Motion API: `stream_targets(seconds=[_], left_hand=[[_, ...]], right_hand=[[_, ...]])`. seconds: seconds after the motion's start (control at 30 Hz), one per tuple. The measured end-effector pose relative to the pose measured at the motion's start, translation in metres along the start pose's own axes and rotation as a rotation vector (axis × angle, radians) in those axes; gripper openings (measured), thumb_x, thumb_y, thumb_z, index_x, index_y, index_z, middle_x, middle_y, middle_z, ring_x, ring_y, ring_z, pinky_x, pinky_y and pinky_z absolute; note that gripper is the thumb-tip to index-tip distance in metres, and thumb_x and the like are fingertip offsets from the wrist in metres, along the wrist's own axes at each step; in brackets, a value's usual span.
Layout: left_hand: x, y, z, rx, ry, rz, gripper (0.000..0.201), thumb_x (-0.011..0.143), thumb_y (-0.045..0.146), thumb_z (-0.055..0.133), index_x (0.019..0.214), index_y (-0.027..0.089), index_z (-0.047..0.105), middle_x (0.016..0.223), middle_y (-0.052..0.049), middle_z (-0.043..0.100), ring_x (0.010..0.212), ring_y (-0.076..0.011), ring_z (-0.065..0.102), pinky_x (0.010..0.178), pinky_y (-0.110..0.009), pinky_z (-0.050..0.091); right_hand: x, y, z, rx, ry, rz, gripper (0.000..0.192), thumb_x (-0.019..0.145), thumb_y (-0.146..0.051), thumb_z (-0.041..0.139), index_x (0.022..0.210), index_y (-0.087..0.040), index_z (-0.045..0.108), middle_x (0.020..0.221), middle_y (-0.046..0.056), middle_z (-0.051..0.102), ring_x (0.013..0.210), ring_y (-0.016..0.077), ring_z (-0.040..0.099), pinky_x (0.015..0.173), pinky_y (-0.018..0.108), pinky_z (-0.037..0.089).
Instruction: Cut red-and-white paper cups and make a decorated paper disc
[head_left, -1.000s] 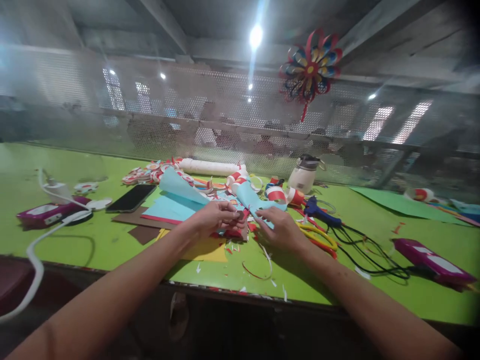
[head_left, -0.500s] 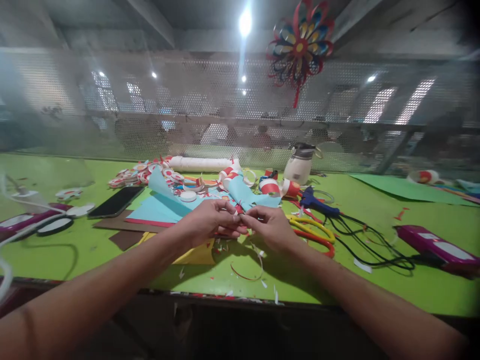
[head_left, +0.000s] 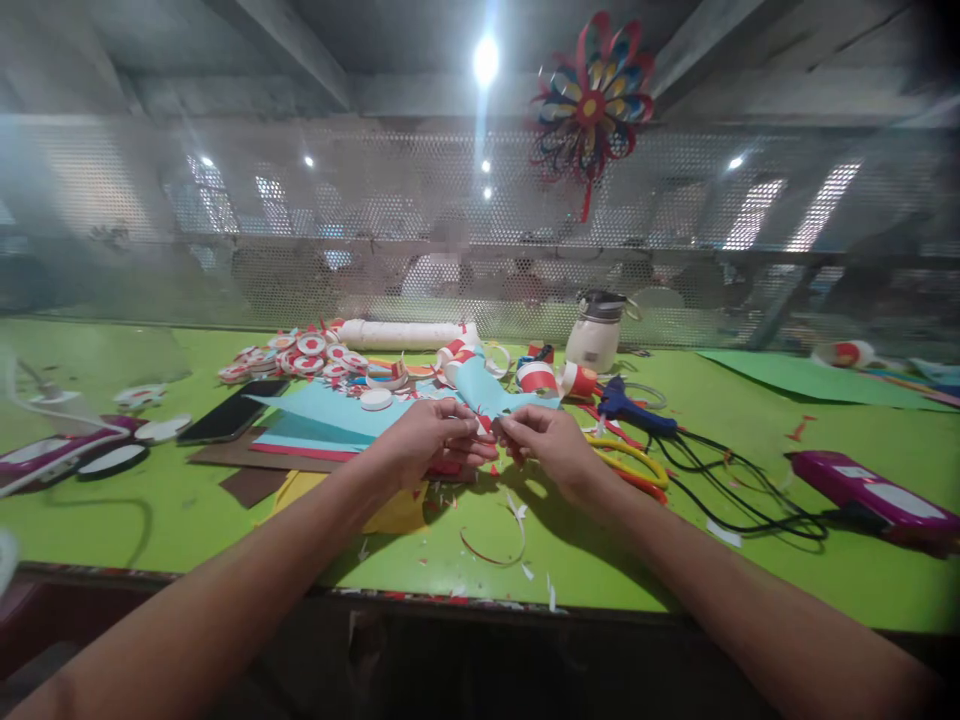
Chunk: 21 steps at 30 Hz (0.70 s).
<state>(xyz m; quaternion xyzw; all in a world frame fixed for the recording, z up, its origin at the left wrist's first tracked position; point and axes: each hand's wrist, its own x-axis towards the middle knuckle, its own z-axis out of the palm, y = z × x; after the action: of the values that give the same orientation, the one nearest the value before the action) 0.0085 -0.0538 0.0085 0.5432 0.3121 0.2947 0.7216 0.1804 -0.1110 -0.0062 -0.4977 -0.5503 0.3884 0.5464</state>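
Note:
Over the middle of the green table (head_left: 600, 570), my left hand (head_left: 427, 445) is closed in a pinch on a small red-and-white paper piece (head_left: 484, 424). My right hand (head_left: 551, 450) is closed beside it, thumb and forefinger at the piece's right edge; whether they grip it is too small to tell. Just behind the fingers lies a cut light blue paper (head_left: 480, 385). Left of my left hand is a stack of light blue sheets (head_left: 322, 425). Yellow-handled scissors (head_left: 634, 462) lie right of my right hand, partly hidden by it.
Red-and-white paper rounds (head_left: 311, 345) are piled at the back left, near a phone (head_left: 232, 412). A blue glue gun (head_left: 637, 408), black cords and a purple power strip (head_left: 874, 490) lie right. A white jug (head_left: 594, 335) stands behind. A paper flower (head_left: 591, 105) hangs above.
My hands have moved slightly apart, and more of the red-and-white piece shows between them. The curled top blue sheet on the stack has dropped flatter towards the left.

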Motion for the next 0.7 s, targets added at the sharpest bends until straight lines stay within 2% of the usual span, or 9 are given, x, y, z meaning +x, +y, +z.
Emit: stream_targets(seconds=[0.13,0.27,0.37,0.5,0.7], left_hand=[[-0.004,0.001,-0.005,-0.018,0.022,0.059,0.017,0.074,0.016,0.069,0.072,0.014,0.051,0.076,-0.011,0.071,0.071,-0.0208,0.070,0.075,-0.035,0.054],[-0.005,0.001,-0.010,-0.056,0.021,0.128,0.019,0.073,0.014,0.070,0.076,0.015,0.051,0.080,-0.011,0.071,0.074,-0.0213,0.070,0.076,-0.036,0.054],[-0.005,-0.001,-0.011,-0.071,0.013,0.148,0.018,0.073,0.012,0.069,0.078,0.014,0.052,0.082,-0.013,0.071,0.076,-0.0219,0.070,0.076,-0.037,0.055],[-0.005,-0.002,-0.009,-0.069,0.003,0.137,0.013,0.076,0.010,0.065,0.079,0.013,0.053,0.084,-0.014,0.072,0.081,-0.0217,0.070,0.079,-0.036,0.054],[-0.005,0.000,-0.008,-0.062,0.047,0.143,0.014,0.075,0.008,0.065,0.083,0.012,0.054,0.080,-0.013,0.072,0.081,-0.0215,0.070,0.080,-0.035,0.053]], right_hand=[[0.002,-0.004,-0.008,0.033,-0.102,0.100,0.018,0.075,-0.030,0.065,0.067,-0.016,0.058,0.062,0.002,0.060,0.049,0.0101,0.050,0.049,0.026,0.040],[0.002,-0.006,-0.013,-0.156,-0.299,0.147,0.021,0.075,-0.032,0.064,0.064,-0.015,0.060,0.052,-0.001,0.055,0.042,0.0074,0.043,0.043,0.023,0.032],[0.001,-0.007,-0.014,-0.269,-0.377,0.157,0.022,0.076,-0.033,0.063,0.065,-0.015,0.060,0.049,-0.003,0.053,0.040,0.0060,0.040,0.042,0.021,0.028],[0.000,-0.008,-0.014,-0.295,-0.369,0.152,0.023,0.078,-0.034,0.062,0.066,-0.014,0.059,0.052,-0.002,0.056,0.042,0.0063,0.043,0.042,0.021,0.030],[0.002,-0.002,-0.013,-0.295,-0.324,0.126,0.021,0.074,-0.033,0.065,0.065,-0.014,0.062,0.052,0.001,0.059,0.043,0.0083,0.048,0.044,0.023,0.037]])
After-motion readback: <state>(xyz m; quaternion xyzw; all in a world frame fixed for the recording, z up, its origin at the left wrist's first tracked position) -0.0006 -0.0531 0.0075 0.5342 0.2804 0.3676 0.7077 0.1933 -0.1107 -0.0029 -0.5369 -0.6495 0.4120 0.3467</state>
